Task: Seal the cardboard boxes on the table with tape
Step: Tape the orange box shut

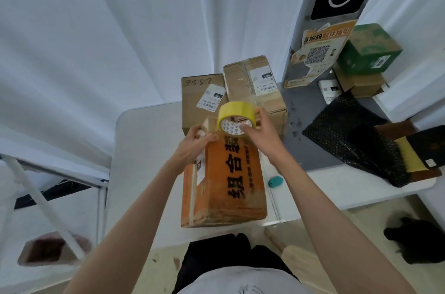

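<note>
Yellow tape roll (237,118) sits in the right hand (261,132), whose fingers and thumb curl round its rim, holding it just above the far end of the orange box (224,180). That box lies lengthwise on the white bench (144,149), near end at the bench edge, black characters running along its top. The left hand (193,146) grips the box's far left corner, fingers curled over the edge and thumb on top, close beside the roll; it may be pressing down the tape's free end, but the strip itself is too hard to see to be sure.

Behind the orange box stand two brown boxes, one (199,98) with handwritten digits and a white label, the other (255,86) touching it on the right, already showing clear tape along its top. A small teal object (275,182) lies on the bench just right of the orange box.

By the look of it, the step in hand is starting a strip at the far end of the orange box. The next move probably calls for the left hand to pin the tape end while the right hand draws the roll toward the body along the top seam, keeping it taut and straight so it does not wrinkle or drift off the flaps.
</note>
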The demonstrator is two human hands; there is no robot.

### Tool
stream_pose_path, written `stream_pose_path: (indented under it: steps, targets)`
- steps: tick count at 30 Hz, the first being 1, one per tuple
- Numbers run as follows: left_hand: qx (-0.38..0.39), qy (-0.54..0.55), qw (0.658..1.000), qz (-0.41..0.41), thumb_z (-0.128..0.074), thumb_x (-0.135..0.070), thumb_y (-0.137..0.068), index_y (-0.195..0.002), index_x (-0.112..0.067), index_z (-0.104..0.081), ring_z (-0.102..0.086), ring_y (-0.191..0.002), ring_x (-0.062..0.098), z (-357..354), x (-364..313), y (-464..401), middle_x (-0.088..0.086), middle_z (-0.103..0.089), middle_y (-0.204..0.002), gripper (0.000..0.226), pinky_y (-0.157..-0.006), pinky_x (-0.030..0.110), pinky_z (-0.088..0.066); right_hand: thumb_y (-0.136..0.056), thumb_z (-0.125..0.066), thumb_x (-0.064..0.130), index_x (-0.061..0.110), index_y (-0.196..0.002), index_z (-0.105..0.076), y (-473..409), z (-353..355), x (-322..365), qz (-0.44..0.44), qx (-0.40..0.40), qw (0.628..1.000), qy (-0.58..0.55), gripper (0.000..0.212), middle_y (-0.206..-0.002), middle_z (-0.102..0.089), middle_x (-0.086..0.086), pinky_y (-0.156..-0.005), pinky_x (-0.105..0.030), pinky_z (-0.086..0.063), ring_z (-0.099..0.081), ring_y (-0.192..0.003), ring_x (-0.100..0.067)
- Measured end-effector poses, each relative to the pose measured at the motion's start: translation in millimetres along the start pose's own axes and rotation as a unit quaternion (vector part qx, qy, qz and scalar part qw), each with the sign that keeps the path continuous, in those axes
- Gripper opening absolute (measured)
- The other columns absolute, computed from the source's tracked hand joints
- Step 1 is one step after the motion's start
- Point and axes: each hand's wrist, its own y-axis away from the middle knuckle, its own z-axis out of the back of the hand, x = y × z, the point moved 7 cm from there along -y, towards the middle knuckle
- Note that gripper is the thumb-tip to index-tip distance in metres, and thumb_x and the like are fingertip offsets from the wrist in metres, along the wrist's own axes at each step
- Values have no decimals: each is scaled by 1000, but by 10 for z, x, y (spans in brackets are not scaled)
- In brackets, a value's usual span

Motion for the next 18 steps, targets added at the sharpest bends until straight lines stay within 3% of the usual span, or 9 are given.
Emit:
stream_pose_path:
  steps: [3,6,9,11,13,15,18]
  targets:
    - [10,92,995,27,-63,-72,-75,-152,-42,-25,-58,-118,24,158,247,21,1,-54,-136,92,-98,53,-52,-98,-62,19,23,-117,-43,-78,-313,229,48,26,993,103,28,-107,-63,4,-73,-29,-55,-66,-92,-14]
    - [15,140,990,22,-51,-65,-94,-150,-49,-26,-61,-117,19,273,406,70,-2,-59,-133,63,-100,55,-51,-97,-62,20,18,-125,-41,-134,-660,436,103,47,972,206,35,-111,-59,-1,-82,-45,-54,-63,-97,-25]
    - [10,180,984,-7,-46,-65,-95,-147,-47,-35,-64,-119,22,360,482,133,0,-62,-135,56,-103,57,-51,-97,-60,25,18,-128,-37,-170,-943,547,153,77,946,274,39,-113,-57,-5,-76,-45,-50,-60,-103,-34]
    - [-22,188,981,-32,-48,-60,-99,-153,-45,-29,-61,-126,21,461,496,153,-1,-55,-146,60,-108,53,-47,-98,-58,31,21,-129,-34,-177,-1096,563,170,92,930,313,41,-114,-57,-6,-72,-40,-44,-59,-104,-36]
    - [-105,145,982,-53,-50,-47,-104,-159,-44,-15,-47,-136,16,607,485,185,-10,-41,-154,66,-117,46,-37,-98,-58,36,22,-132,-32,-171,-1241,581,183,96,909,361,45,-120,-58,-9,-74,-41,-43,-57,-107,-37]
    - [-189,77,975,-92,-49,-35,-105,-161,-33,-19,-39,-141,15,698,444,222,-8,-38,-156,64,-119,42,-31,-99,-56,37,19,-134,-32,-153,-1363,624,214,91,884,406,46,-119,-61,-11,-73,-40,-42,-59,-104,-38]
    - [-214,-47,973,-73,-37,-58,-99,-161,-27,-18,-34,-147,26,609,471,211,-4,-16,-169,72,-118,52,-32,-100,-53,35,17,-134,-33,-151,-1384,675,244,74,870,422,43,-114,-64,-13,-67,-36,-39,-61,-98,-38]
